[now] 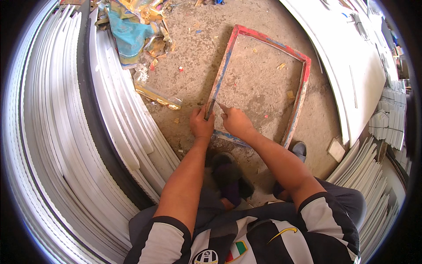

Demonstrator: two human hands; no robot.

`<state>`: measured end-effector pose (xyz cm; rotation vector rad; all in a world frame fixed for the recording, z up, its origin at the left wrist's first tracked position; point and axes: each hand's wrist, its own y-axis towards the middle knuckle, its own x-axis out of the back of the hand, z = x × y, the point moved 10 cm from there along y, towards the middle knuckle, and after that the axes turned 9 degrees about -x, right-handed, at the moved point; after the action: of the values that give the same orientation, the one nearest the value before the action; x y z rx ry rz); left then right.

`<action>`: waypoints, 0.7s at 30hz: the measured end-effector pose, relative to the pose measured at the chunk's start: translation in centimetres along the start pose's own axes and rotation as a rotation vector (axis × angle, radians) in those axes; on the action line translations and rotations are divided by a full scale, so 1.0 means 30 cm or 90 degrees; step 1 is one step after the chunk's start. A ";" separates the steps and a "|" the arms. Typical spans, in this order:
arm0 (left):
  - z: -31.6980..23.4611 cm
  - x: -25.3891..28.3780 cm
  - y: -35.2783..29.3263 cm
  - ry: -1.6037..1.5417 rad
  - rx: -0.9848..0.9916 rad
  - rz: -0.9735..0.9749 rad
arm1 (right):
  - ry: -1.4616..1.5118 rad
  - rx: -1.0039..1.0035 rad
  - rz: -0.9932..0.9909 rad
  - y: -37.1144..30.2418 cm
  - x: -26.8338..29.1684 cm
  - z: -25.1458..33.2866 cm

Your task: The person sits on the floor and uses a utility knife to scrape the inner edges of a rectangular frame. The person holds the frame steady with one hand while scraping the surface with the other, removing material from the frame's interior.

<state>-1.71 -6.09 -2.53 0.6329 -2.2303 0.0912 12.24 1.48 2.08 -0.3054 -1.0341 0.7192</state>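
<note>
Left hand point(201, 125) in closed grip on a thin blade point(209, 109) at the wooden frame point(223, 70); right hand point(235, 122) pinches a sliver. A slip could cut fingers.

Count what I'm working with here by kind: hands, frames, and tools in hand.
Hands: 2, left hand and right hand
Wooden frame: 1
Thin tool on the frame's left rail: 1
Total: 4
</note>
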 end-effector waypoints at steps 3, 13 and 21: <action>0.024 -0.004 0.001 -0.066 0.023 -0.008 | 0.162 -0.090 0.119 -0.003 0.014 -0.018; -0.020 0.034 0.011 -0.025 -0.084 -0.063 | -0.074 -0.028 0.003 -0.028 0.075 0.019; 0.006 0.008 0.005 -0.020 -0.027 -0.021 | -0.074 -0.026 -0.022 -0.035 0.057 -0.011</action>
<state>-2.04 -6.12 -2.47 0.6515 -2.2454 0.0173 13.48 1.89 3.65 -0.2824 -1.1630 0.6912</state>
